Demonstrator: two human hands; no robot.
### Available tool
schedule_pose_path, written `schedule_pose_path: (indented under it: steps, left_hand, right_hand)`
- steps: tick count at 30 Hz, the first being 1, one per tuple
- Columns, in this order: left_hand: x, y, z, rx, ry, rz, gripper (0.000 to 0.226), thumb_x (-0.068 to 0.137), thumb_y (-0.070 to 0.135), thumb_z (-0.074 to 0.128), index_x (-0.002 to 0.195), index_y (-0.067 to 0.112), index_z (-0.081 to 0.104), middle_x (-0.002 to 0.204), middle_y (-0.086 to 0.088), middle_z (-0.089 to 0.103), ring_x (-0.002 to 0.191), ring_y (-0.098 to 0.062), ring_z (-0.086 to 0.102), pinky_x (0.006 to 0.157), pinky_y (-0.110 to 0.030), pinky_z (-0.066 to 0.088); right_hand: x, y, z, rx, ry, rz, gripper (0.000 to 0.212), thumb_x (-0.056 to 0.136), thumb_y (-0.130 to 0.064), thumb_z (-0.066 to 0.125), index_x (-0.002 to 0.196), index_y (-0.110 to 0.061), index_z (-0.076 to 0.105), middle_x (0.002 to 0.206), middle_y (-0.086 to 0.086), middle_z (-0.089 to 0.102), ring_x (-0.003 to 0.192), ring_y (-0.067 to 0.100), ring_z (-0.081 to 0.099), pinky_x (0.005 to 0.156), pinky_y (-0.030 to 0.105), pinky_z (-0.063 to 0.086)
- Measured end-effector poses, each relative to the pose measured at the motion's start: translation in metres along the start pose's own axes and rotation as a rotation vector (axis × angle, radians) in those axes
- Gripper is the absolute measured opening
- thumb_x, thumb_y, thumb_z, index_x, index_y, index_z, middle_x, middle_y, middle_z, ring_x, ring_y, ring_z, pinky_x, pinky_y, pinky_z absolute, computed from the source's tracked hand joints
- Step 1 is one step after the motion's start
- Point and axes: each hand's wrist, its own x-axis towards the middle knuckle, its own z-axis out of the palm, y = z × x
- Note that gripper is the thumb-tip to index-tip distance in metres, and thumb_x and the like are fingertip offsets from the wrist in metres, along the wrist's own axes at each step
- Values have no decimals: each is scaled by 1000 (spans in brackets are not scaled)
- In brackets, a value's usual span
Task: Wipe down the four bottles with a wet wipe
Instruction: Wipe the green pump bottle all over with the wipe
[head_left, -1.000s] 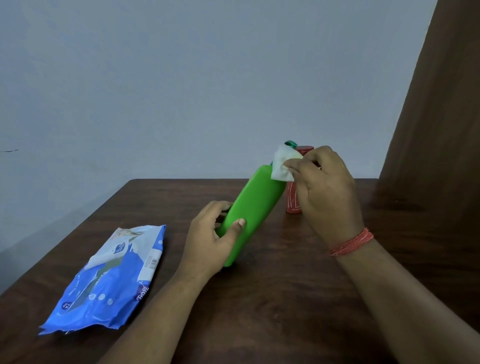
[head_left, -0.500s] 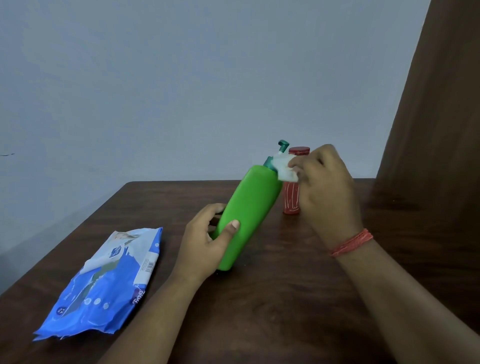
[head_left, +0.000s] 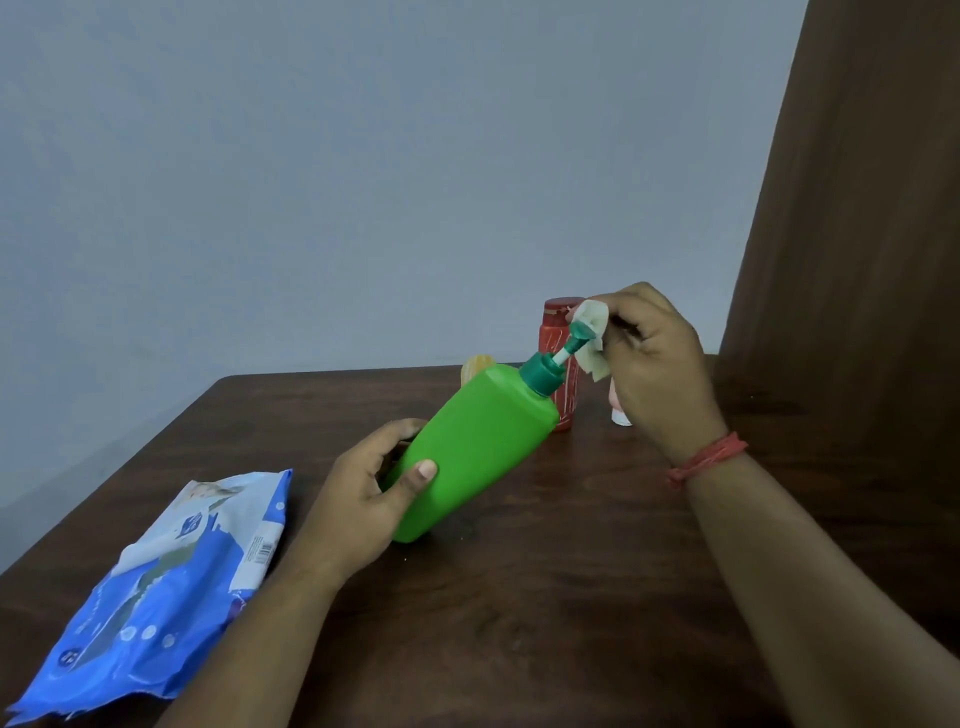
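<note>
While the right hand (head_left: 657, 364) pinches the folded wet wipe (head_left: 593, 338) between thumb and fingertips at right of centre in the frame, the wipe wraps the dark green pump nozzle (head_left: 577, 332) of the green pump bottle (head_left: 480, 441). That nozzle is the part touching the wipe, so the right hand is the nearer one to the work. From there the bottle's long axis runs down and to the left, tilted, with its base near the tabletop at centre frame. The left hand (head_left: 371, 493) grips the lower body there, thumb across the front face and fingers curled behind.

Behind the bottle stand a red bottle (head_left: 558, 332), a yellowish bottle (head_left: 475, 366) mostly hidden by the green shoulder, and a small pale bottle (head_left: 619, 413) partly hidden by the right hand. A blue wet wipe pack (head_left: 171, 597) lies flat at lower left on the dark wooden table (head_left: 519, 623).

Compared with 0.5 s ago, the wipe has moved up from the collar at the bottle's neck to the pump head, and the bottle leans a little lower. I judge this bottle nearly done, with 3 others remaining.
</note>
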Motion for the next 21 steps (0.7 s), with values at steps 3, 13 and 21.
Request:
schedule_pose_path:
  steps: [3, 13, 21]
  left_hand:
    - [0, 2, 1, -27, -19, -22, 31, 84, 38, 66, 108, 59, 63, 114, 20, 70, 113, -8, 64, 100, -43, 51]
    - [0, -1, 1, -84, 18, -66, 29, 85, 37, 63, 105, 58, 64, 111, 22, 71, 109, -3, 65, 92, -32, 52]
    - [-2, -3, 13, -215, 41, -144, 24, 98, 8, 61, 117, 22, 63, 110, 9, 74, 103, -5, 68, 84, -23, 53]
  right_hand:
    - [-3, -7, -1, 17, 43, -86, 24, 98, -5, 56, 95, -26, 69, 97, -7, 60, 90, 14, 64, 80, 33, 54]
    - [-3, 2, 6, -18, 106, 71, 33, 97, -3, 59, 88, -34, 68, 95, -6, 64, 87, -2, 62, 77, 17, 48]
    - [-26, -4, 52, 315, -21, 185, 15, 91, -12, 71, 99, -24, 70, 100, 3, 74, 94, 24, 69, 85, 39, 56]
